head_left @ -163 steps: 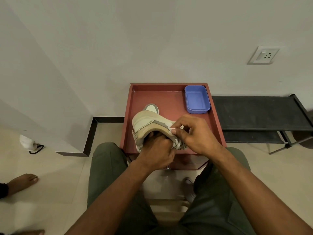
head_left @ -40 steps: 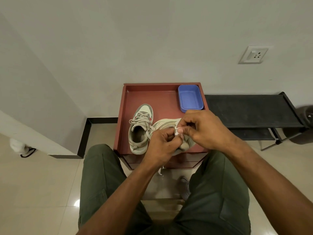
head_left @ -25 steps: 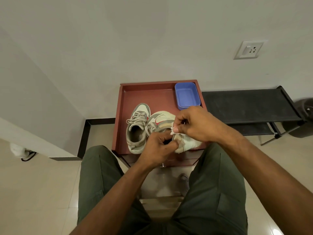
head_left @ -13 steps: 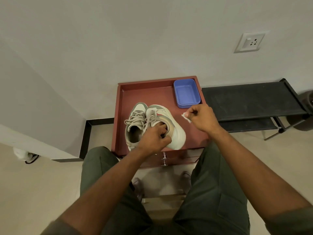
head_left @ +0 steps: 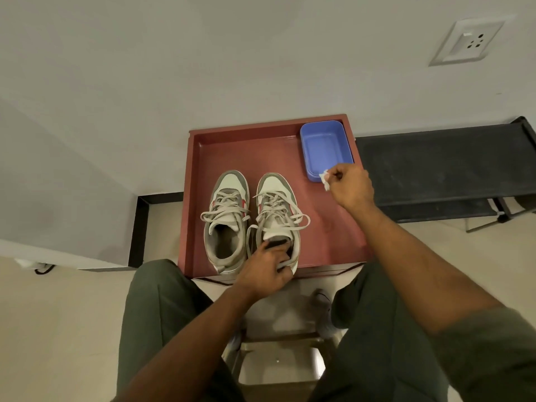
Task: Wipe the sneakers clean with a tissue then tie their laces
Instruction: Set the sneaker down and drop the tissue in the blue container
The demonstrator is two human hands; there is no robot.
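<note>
While the left hand (head_left: 268, 266) grips the heel of the right-side sneaker (head_left: 277, 219) on the red tray (head_left: 261, 149), beside its mate (head_left: 227, 219), laces loose; the right hand (head_left: 351, 188) pinches a tissue (head_left: 324, 179) at the blue tub (head_left: 324, 146)

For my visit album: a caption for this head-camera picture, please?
Left hand grips one sneaker beside its mate; right hand pinches a tissue.

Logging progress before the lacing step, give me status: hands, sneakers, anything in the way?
Left hand grips right sneaker at heel. Right hand pinches tissue by blue tub. Both sneakers upright on red tray, laces untied. Nothing in the way.
</note>
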